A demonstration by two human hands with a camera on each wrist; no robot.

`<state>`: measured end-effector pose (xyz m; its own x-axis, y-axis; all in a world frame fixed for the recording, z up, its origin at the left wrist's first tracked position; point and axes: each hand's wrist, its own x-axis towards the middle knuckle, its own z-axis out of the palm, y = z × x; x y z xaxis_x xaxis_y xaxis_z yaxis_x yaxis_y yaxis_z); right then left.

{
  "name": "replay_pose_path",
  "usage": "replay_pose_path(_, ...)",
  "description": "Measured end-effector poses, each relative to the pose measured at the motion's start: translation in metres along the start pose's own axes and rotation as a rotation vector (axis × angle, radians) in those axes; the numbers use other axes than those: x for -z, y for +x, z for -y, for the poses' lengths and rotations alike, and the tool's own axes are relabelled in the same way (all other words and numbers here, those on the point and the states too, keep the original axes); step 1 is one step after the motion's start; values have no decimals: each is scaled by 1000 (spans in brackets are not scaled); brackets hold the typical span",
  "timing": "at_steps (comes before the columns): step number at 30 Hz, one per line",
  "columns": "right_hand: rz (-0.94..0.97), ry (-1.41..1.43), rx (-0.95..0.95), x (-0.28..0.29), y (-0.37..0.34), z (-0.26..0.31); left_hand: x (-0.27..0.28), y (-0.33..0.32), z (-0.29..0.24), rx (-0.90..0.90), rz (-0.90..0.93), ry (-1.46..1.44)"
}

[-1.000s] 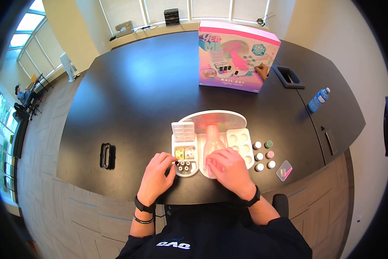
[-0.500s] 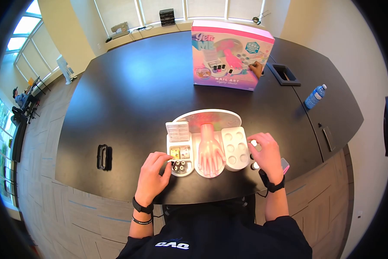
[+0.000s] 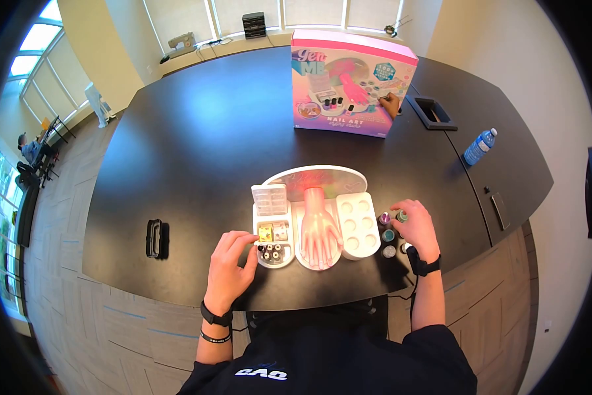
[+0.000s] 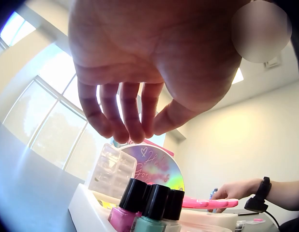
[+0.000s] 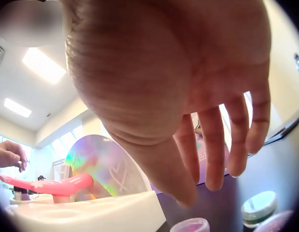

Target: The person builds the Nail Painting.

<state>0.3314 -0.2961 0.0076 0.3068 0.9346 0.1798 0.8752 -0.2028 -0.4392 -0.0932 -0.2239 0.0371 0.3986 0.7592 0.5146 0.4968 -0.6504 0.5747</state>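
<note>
A pink model hand (image 3: pixel 318 227) lies palm down on a white stand in front of a shiny curved backboard (image 3: pixel 341 180). My left hand (image 3: pixel 229 266) hovers with loosely bent fingers beside the nail polish bottles (image 4: pixel 155 205), whose caps are black; nothing is in its grasp. The bottles stand in the stand's left section, below an upright clear compartment lid (image 3: pixel 269 199). Over on the right, my right hand (image 3: pixel 416 232) reaches above several small round jars (image 3: pixel 389 235), fingers pointing down and holding nothing. One jar has a green tint (image 5: pixel 259 208). Part of the jar group is hidden beneath this hand.
A white palette (image 3: pixel 356 226) with round wells forms the stand's right section. Behind everything stands a pink and purple nail art box (image 3: pixel 352 85). A water bottle (image 3: pixel 480 146) is at the far right, near a black table recess (image 3: pixel 432 113). A black frame-like object (image 3: pixel 154 238) lies at left.
My right hand has left the pink model hand and moved right, over the jars. My left hand has stayed by the polish bottles.
</note>
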Motion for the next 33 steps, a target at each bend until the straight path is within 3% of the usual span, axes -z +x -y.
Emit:
replay_pose_path(18, 47, -34, 58, -16, 5, 1, -3, -3, 6, 37, -4, -51)
replay_pose_path(33, -96, 63, 195, 5, 12, 62, -1, -5, 6, 47, -23, -58)
